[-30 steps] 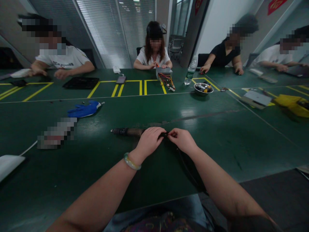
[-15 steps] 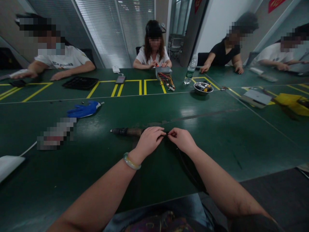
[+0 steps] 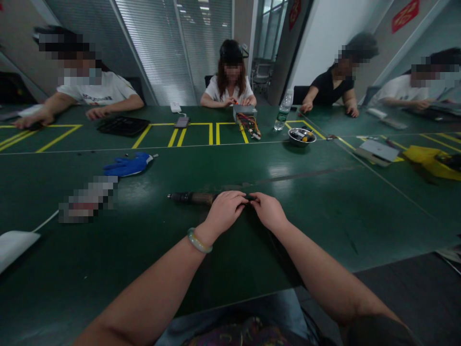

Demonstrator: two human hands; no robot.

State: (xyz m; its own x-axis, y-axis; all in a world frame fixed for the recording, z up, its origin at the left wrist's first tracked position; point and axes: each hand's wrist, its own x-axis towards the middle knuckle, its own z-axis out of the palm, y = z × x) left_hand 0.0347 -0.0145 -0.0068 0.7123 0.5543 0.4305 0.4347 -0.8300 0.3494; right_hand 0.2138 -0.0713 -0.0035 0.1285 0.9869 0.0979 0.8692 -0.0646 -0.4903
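A dark electric screwdriver [image 3: 198, 198] lies across the green table in front of me, its metal tip pointing left. Over its rear end rests my left hand [image 3: 226, 211], fingers closed round the body, with a jade-coloured bangle at the wrist. My right hand [image 3: 270, 211] is closed in a pinch on the black cable at the screwdriver's tail. The fingertips of both hands nearly meet there, and they hide the joint between cable and tool. From under the right hand the black cable [image 3: 275, 242] runs down toward the table's near edge.
A blue glove [image 3: 127, 165] and a blurred-out item [image 3: 88, 199] lie to the left. Across the table are a metal bowl of parts [image 3: 302, 143], a water bottle [image 3: 284, 113], a grey box with coloured wires [image 3: 245, 114] and a black tray [image 3: 124, 126]. Several people sit opposite.
My right hand has come slightly closer to my left at the screwdriver's tail, and more of a dark piece shows between the fingertips. The view has tilted up slightly.
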